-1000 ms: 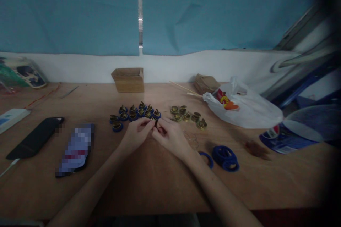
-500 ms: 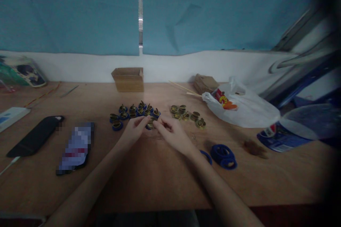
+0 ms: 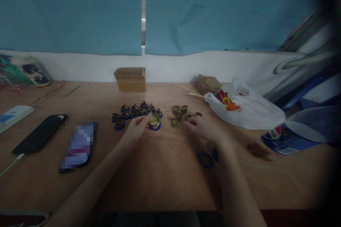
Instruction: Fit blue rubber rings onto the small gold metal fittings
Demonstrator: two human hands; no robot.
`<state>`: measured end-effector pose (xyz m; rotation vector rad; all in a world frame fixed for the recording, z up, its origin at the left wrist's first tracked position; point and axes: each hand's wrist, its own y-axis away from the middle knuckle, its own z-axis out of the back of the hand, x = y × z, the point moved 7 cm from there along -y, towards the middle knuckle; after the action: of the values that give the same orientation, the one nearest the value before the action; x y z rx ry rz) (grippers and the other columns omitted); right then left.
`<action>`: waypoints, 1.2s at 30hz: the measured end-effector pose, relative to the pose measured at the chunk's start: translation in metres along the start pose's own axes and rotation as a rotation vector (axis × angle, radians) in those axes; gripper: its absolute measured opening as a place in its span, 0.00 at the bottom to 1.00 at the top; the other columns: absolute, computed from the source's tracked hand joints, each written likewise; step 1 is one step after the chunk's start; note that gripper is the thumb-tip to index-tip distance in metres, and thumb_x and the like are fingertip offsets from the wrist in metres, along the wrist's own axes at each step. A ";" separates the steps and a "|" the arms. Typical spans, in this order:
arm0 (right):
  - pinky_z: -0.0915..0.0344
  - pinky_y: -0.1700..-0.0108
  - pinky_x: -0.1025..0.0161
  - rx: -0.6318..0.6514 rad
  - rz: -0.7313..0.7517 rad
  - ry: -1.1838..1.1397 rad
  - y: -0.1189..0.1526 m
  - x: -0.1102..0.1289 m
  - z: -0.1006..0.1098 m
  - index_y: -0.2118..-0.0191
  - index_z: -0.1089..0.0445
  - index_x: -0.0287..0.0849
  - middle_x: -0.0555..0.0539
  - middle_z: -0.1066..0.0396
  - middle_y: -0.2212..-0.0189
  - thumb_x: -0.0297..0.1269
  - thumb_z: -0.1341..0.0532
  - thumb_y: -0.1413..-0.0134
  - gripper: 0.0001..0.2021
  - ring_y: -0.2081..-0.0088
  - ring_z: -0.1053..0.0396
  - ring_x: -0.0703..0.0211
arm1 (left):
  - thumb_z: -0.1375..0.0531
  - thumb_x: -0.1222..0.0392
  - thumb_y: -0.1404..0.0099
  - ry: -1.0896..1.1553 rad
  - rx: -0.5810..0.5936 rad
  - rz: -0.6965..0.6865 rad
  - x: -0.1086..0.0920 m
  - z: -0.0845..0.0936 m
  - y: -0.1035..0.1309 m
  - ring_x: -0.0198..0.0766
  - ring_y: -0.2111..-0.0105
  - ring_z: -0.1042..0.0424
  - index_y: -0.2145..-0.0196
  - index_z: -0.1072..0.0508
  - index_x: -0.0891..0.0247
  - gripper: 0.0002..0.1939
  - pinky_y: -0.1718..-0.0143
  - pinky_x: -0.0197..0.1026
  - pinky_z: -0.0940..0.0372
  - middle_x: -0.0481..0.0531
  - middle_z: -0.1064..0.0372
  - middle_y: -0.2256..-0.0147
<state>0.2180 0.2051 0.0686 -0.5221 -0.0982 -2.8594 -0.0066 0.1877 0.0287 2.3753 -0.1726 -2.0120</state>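
Observation:
The fingertips of my left hand [image 3: 138, 126] pinch the left edge of a round brass-coloured piece with a blue ring at its base [image 3: 155, 122]. Behind that hand stands a cluster of similar pieces with blue rings [image 3: 125, 114], their brass flaps raised. My right hand [image 3: 204, 127] is apart from the left one, low over the table beside a group of brass-coloured round pieces [image 3: 179, 116] without blue rings. Its fingers are curled together, and whatever is between them is hidden. Below the right wrist lies a blue ring [image 3: 206, 159], with another blue part mostly covered by my forearm.
A cardboard box [image 3: 130, 81] stands at the wall. To the right are a white plastic bag [image 3: 255, 113], a brown packet [image 3: 207, 83] and a blue cut container [image 3: 290, 142]. Two phones, one black [image 3: 39, 134] and one with a blurred screen [image 3: 80, 147], lie left.
My right hand has left the piece at my left hand and moved right to the loose brass pieces. My left hand stays on its piece, now more visible. The view has shifted slightly.

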 end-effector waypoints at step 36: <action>0.33 0.62 0.51 -0.456 -0.138 0.107 0.095 -0.055 0.052 0.53 0.30 0.42 0.38 0.26 0.60 0.54 0.44 0.46 0.23 0.60 0.27 0.41 | 0.38 0.50 0.39 0.308 0.089 0.128 0.015 -0.012 0.001 0.42 0.66 0.22 0.65 0.28 0.67 0.15 0.62 0.41 0.29 0.58 0.23 0.64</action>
<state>0.3081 0.1302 0.1001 -0.4535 0.5687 -3.0403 0.0077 0.1848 0.0161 2.6133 -0.4010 -1.5922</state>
